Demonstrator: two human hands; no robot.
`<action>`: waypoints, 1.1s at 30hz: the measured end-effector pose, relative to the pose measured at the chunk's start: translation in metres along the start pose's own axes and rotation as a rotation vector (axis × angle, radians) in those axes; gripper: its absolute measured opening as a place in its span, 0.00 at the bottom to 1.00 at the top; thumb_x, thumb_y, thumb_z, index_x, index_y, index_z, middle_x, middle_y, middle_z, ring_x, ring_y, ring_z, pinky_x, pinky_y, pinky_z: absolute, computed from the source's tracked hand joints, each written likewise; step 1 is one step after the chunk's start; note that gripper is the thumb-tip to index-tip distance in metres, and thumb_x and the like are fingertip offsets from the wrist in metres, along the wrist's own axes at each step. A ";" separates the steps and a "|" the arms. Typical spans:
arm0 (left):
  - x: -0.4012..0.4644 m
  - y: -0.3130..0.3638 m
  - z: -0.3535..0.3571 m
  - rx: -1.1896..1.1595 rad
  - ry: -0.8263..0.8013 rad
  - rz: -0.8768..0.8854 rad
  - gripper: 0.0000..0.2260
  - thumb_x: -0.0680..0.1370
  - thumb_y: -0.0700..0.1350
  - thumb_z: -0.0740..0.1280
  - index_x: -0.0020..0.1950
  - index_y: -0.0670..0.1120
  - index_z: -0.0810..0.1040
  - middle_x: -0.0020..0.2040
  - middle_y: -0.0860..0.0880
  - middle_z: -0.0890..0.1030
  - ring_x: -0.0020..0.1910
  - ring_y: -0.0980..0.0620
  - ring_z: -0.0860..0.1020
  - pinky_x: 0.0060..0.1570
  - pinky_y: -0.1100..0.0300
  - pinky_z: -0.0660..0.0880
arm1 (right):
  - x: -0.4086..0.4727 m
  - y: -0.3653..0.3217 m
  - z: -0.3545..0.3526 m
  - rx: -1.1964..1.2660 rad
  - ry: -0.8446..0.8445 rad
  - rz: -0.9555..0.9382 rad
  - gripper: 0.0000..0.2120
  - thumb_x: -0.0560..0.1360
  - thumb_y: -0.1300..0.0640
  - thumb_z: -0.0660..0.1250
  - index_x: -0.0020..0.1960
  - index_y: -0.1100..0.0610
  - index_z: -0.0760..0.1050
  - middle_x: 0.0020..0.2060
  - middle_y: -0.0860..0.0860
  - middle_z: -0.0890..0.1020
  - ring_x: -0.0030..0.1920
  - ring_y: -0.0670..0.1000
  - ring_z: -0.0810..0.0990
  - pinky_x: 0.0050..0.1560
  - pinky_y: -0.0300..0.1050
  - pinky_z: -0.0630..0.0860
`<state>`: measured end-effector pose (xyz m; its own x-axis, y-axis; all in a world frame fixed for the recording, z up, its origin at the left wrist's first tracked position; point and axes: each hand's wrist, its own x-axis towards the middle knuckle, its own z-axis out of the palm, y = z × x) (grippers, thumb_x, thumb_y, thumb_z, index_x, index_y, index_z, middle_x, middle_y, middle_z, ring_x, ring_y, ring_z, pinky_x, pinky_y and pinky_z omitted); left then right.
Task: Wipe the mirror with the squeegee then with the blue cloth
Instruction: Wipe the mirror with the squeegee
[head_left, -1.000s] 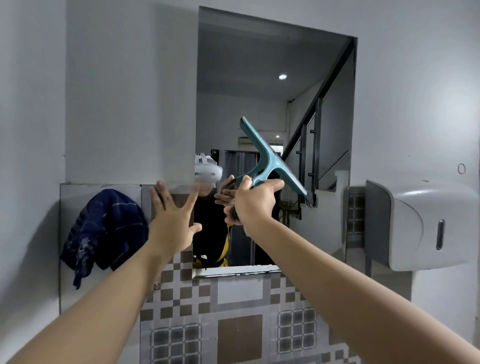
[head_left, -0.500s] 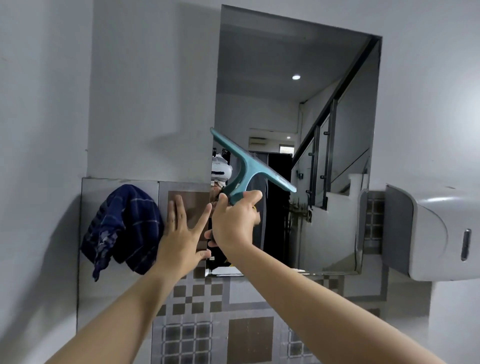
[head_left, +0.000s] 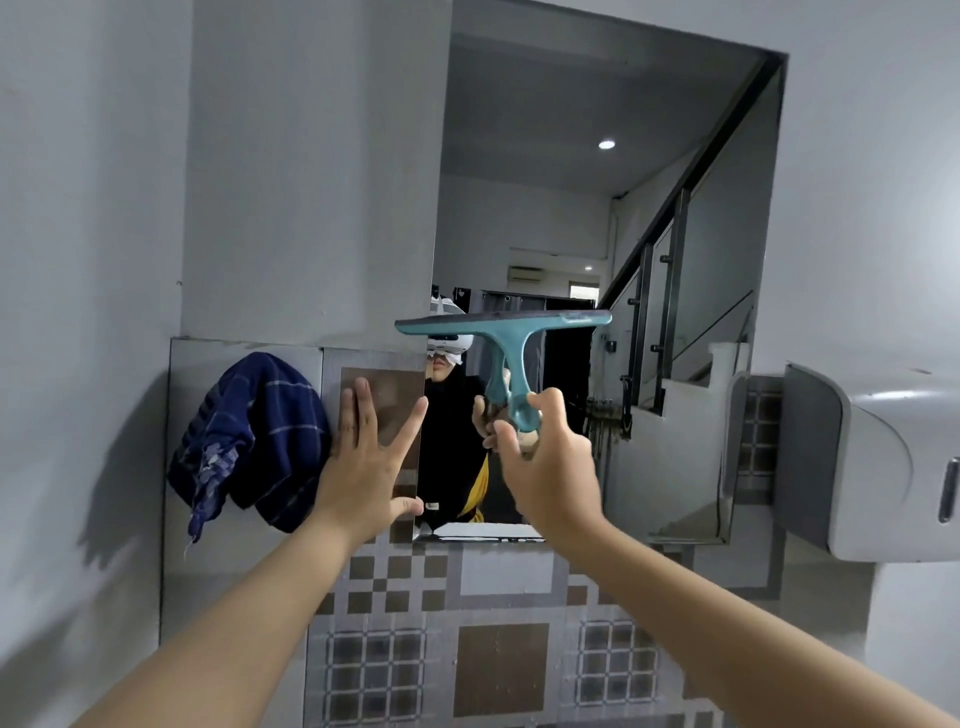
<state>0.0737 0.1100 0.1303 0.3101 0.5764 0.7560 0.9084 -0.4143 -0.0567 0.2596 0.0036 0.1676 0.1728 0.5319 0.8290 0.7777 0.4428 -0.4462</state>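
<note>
The blue cloth (head_left: 249, 441) is hanging bunched on the wall at about nine o'clock from the middle of the scene, draped from some point the folds are hiding. It is likely parked there to stay within reach for the second wipe, and nothing is touching it now.

Just to its right, the left hand (head_left: 363, 462) is lying flat and open on the tiled wall (head_left: 498, 670) at the mirror's lower left edge, fingers spread and grasping nothing. It seems to be bracing the person, steadying the body while the other arm is working.

The mirror (head_left: 597, 208) is filling the centre and running up toward twelve o'clock; its lower part is reflecting the person and a staircase.

The right hand (head_left: 550, 467) is gripping the handle of the squeegee (head_left: 506, 332) between thumb and curled fingers. The handle is pointing down toward six o'clock and the blade bar is lying level across the glass, apparently pressed to it, with its left end overhanging the mirror's left edge. A level blade suits a straight vertical pull. The squeegee pass looks underway; the cloth pass is not yet begun.

At three o'clock a white dispenser (head_left: 883, 457) is sitting on the wall, clear of both hands.
</note>
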 end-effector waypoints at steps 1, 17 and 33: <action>0.000 0.000 0.000 -0.001 -0.003 0.000 0.55 0.64 0.65 0.72 0.73 0.60 0.31 0.73 0.34 0.30 0.71 0.33 0.30 0.69 0.40 0.61 | 0.003 0.006 -0.007 -0.042 0.005 -0.040 0.13 0.77 0.50 0.65 0.57 0.53 0.66 0.33 0.52 0.79 0.26 0.49 0.74 0.24 0.45 0.74; 0.000 0.002 -0.005 0.018 -0.062 -0.027 0.55 0.65 0.64 0.71 0.70 0.62 0.26 0.70 0.39 0.23 0.67 0.38 0.24 0.67 0.45 0.67 | 0.049 0.067 -0.086 -0.414 -0.019 -0.310 0.18 0.74 0.48 0.70 0.61 0.51 0.75 0.22 0.44 0.68 0.22 0.48 0.68 0.25 0.43 0.71; -0.001 0.002 -0.011 0.025 -0.082 -0.013 0.55 0.63 0.68 0.69 0.71 0.61 0.28 0.69 0.40 0.21 0.69 0.38 0.26 0.58 0.44 0.76 | 0.049 0.125 -0.143 -0.486 -0.058 -0.354 0.18 0.72 0.48 0.69 0.60 0.52 0.76 0.22 0.47 0.70 0.20 0.47 0.66 0.21 0.45 0.70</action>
<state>0.0722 0.1008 0.1364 0.3190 0.6379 0.7009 0.9190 -0.3890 -0.0642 0.4517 -0.0184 0.2008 -0.1695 0.4571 0.8731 0.9715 0.2267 0.0699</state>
